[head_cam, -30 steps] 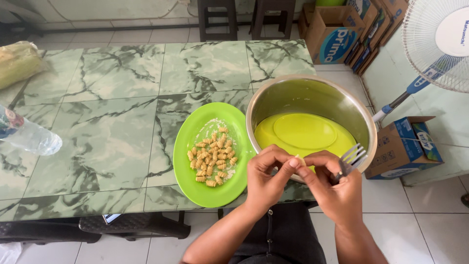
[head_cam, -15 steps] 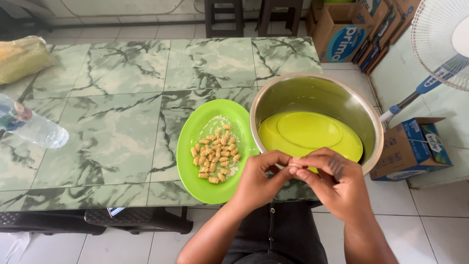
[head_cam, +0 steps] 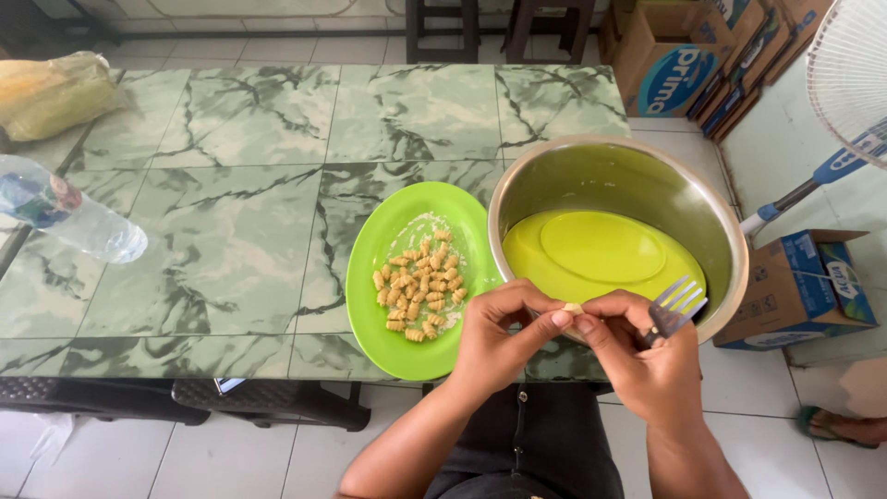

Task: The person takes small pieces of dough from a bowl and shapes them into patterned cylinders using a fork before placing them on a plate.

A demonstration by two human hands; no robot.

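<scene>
My left hand (head_cam: 504,337) and my right hand (head_cam: 647,356) meet at the table's near edge, fingertips pinching one small pale dough piece (head_cam: 573,309) between them. A silver fork (head_cam: 674,310) is tucked in my right hand, tines pointing up and right. Just left of my hands lies a bright green plate (head_cam: 388,231) with several small ridged dough pieces (head_cam: 420,286) piled on it. Behind my hands stands a steel bowl (head_cam: 702,212) with a yellow-green plate (head_cam: 601,249) lying inside.
The green marble-pattern table (head_cam: 212,212) carries a clear water bottle (head_cam: 65,212) at the left edge and a bagged yellow item (head_cam: 51,92) at the far left corner. Cardboard boxes (head_cam: 670,60), a box (head_cam: 799,286) and a fan (head_cam: 850,83) stand to the right; stools behind.
My hands stay together at the bowl's near rim, working the dough piece. The fork tines, hidden half a second ago, show again beside my right hand. The view has shifted slightly.
</scene>
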